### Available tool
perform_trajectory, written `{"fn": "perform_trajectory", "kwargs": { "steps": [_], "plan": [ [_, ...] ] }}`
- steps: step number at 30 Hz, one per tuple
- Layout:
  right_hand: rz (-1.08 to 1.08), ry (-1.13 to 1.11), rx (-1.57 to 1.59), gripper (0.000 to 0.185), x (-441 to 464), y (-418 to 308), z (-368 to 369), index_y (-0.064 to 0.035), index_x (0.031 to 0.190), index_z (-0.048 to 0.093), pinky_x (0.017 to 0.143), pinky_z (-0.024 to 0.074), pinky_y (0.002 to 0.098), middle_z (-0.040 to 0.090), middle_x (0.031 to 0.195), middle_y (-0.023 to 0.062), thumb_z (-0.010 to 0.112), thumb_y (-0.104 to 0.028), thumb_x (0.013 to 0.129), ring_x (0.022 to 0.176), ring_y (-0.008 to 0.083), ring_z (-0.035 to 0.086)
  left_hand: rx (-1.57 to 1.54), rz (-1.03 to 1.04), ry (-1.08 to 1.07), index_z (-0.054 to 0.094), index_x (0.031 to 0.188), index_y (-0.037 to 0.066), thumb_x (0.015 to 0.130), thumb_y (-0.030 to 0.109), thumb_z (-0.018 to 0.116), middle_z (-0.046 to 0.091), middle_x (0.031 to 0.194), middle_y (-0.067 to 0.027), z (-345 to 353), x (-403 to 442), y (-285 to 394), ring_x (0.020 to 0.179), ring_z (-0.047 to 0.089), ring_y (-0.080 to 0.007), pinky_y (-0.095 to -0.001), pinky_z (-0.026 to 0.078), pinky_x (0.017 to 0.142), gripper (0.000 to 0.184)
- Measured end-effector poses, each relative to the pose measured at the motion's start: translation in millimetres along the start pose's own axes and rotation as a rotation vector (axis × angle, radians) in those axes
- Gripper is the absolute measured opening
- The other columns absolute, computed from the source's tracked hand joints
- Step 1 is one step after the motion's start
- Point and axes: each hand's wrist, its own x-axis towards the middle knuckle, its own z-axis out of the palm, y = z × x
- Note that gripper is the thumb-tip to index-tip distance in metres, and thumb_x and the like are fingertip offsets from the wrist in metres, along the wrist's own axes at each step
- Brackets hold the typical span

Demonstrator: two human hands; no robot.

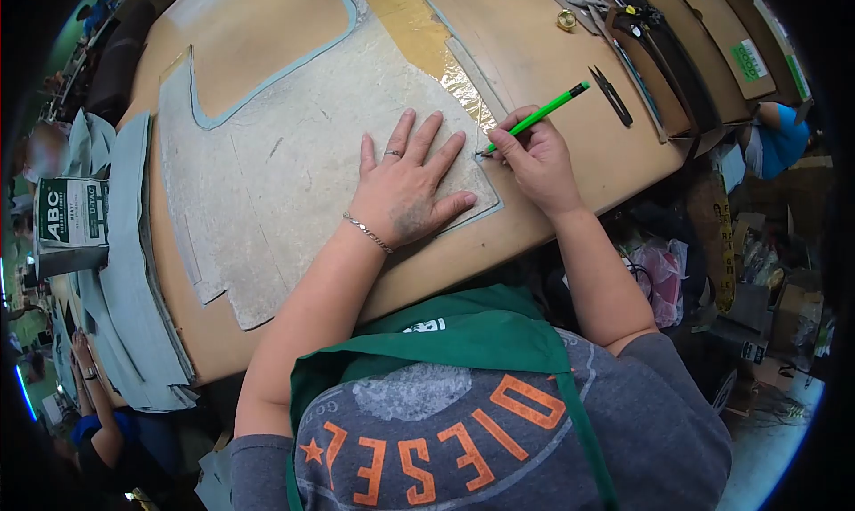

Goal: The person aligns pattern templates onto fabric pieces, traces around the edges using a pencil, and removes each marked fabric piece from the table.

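A large grey-white pattern piece (294, 155) with worn marks lies on the tan table (410, 284), over a light blue sheet (200, 117) whose edge shows around it. My left hand (410, 177) rests flat on the pattern with its fingers spread. Just right of it, my right hand (534, 159) holds a green pencil (545, 113), its tip at the pattern's right edge near the lower right corner. Yellowish clear tape (405, 25) covers part of the pattern's upper right side.
Stacked blue-grey sheets (134, 270) and a box marked ABC (73, 212) are at the left. Black snips (610, 97), a gold watch (565, 19) and a brown open box (650, 74) lie at the upper right. Another person's arms (93, 386) show at lower left.
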Motion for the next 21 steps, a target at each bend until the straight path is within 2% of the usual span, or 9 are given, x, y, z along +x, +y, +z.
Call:
{"fn": "perform_trajectory", "kwargs": {
  "steps": [5,8,12,16,20,21],
  "plan": [
    [0.034,-0.035,0.045,0.012,-0.9,-2.1,4.3,-0.0029,0.084,0.049,0.055,0.0435,0.0206,0.053,0.07,0.0019,0.059,-0.009,0.08,0.06,0.0069,0.052,0.002,-0.003,-0.013,0.033,0.13,0.021,0.075,0.058,0.045,0.021,0.138,-0.0067,-1.7,0.7,0.3,0.129,0.014,-0.0297,-0.063,0.016,0.093,0.067],
    [-0.063,0.076,-0.183,0.011,4.6,1.9,-17.4,-0.0033,0.083,0.049,0.054,0.0425,0.021,0.053,0.067,0.0016,0.059,-0.009,0.08,0.059,0.0068,0.051,0.001,-0.009,-0.019,0.033,0.13,0.021,0.075,0.058,0.045,0.021,0.138,-0.007,-2.1,0.1,0.7,0.129,0.014,-0.0298,-0.0629,0.016,0.094,0.068],
    [-0.035,0.082,-0.14,0.01,1.6,0.9,-9.0,-0.0041,0.081,0.051,0.053,0.0416,0.0221,0.052,0.064,0.0009,0.059,-0.01,0.079,0.058,0.0067,0.049,0.007,-0.011,-0.022,0.033,0.13,0.021,0.075,0.058,0.046,0.021,0.138,-0.0075,-1.0,0.9,0.5,0.129,0.014,-0.0298,-0.0627,0.015,0.094,0.068],
    [-0.061,0.003,-0.176,0.01,-1.4,-6.7,8.2,-0.0044,0.081,0.052,0.052,0.0405,0.0221,0.052,0.064,0.0012,0.06,-0.011,0.079,0.056,0.0067,0.049,0.016,-0.009,-0.031,0.032,0.13,0.021,0.075,0.058,0.045,0.021,0.138,-0.0079,-2.2,0.9,1.6,0.129,0.014,-0.0297,-0.0627,0.015,0.094,0.068],
    [-0.017,0.08,-0.241,0.012,6.7,-3.3,-23.8,-0.0038,0.08,0.051,0.053,0.0418,0.0252,0.053,0.063,0.0038,0.06,-0.011,0.078,0.056,0.0096,0.049,0.002,-0.02,-0.028,0.032,0.13,0.021,0.075,0.058,0.045,0.021,0.138,-0.008,-1.8,0.5,1.4,0.129,0.014,-0.0299,-0.0628,0.014,0.094,0.067],
    [-0.112,0.113,-0.311,0.013,6.5,-3.1,-17.9,-0.0037,0.08,0.05,0.053,0.0417,0.026,0.053,0.063,0.0048,0.061,-0.011,0.077,0.057,0.0104,0.049,0.003,-0.018,-0.026,0.032,0.13,0.021,0.075,0.058,0.045,0.021,0.138,-0.008,-1.6,1.0,1.0,0.129,0.015,-0.0299,-0.0628,0.014,0.094,0.067]
  ]
}}
